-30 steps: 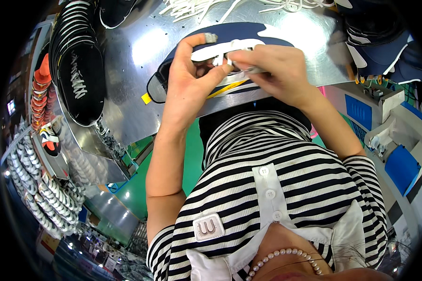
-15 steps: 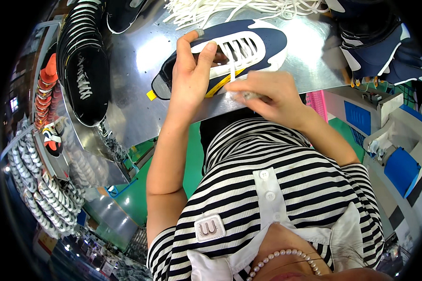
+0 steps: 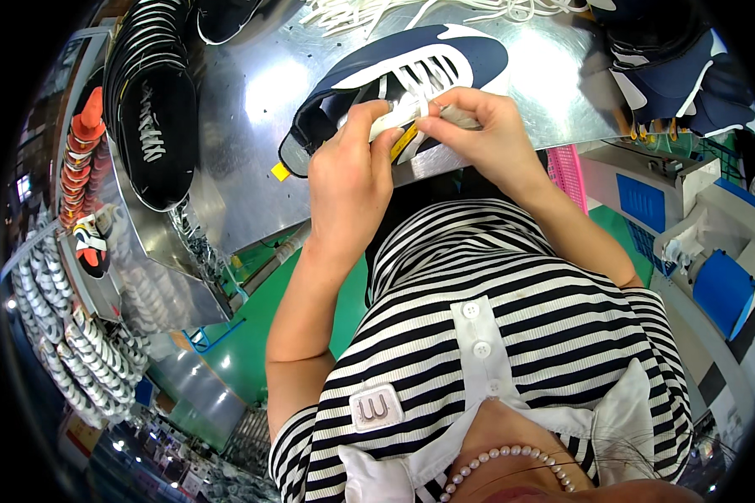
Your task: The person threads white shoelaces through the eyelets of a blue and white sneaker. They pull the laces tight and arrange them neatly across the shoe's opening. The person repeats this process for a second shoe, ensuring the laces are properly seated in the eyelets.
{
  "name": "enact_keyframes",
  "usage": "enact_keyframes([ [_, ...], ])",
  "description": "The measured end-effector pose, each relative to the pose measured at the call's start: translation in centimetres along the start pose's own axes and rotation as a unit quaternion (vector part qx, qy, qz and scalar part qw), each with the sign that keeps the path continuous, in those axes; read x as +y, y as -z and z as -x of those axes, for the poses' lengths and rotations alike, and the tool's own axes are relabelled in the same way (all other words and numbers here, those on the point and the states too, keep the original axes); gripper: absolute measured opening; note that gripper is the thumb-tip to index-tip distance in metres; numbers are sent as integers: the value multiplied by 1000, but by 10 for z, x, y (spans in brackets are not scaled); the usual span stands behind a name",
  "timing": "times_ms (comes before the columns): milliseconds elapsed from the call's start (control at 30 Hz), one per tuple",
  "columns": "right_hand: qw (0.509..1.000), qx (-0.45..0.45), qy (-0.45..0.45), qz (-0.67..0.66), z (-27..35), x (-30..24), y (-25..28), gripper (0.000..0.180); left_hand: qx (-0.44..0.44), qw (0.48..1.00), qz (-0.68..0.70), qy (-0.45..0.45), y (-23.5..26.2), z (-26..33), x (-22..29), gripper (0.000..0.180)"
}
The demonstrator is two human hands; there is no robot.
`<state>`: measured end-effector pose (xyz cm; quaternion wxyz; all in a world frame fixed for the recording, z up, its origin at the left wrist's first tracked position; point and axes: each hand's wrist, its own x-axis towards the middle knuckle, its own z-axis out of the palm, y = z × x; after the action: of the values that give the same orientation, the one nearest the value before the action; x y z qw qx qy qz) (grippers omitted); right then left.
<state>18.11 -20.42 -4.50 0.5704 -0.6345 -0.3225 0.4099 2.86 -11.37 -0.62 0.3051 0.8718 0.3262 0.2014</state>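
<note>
A navy shoe upper (image 3: 411, 67) with white stripes and white laces lies on a shiny metal table (image 3: 252, 126), toe to the right. My left hand (image 3: 348, 176) and my right hand (image 3: 482, 134) meet over its near side. Both pinch the same white lace (image 3: 398, 117) between thumb and fingers, just above a yellow tag (image 3: 403, 144) on the shoe. The hands hide the shoe's near edge.
A pile of loose white laces (image 3: 411, 10) lies at the table's far edge. Black uppers (image 3: 155, 117) are stacked at the left, navy ones (image 3: 671, 67) at the right. A rack of shoe parts (image 3: 75, 327) stands lower left. Blue machine parts (image 3: 721, 289) and a pink basket (image 3: 569, 172) sit right.
The shoe has been laid flatter with its laced top showing. Both hands have come down from the shoe's top to its near side, still on the lace.
</note>
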Motion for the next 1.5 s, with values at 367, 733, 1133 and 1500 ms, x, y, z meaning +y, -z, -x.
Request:
enact_keyframes([
  [367,992,12,126,-2,-22,-4,0,25,-30,998,-15,50,-5,-12,3,24],
  [733,987,-79,23,140,17,-17,24,21,-21,998,-19,59,-8,-11,5,28],
  [1133,968,-100,10,228,1,-21,18,19,24,990,-73,-122,-23,2,-2,25],
  [1500,950,25,168,261,-57,3,34,22,-192,970,-137,-64,16,-5,3,23],
])
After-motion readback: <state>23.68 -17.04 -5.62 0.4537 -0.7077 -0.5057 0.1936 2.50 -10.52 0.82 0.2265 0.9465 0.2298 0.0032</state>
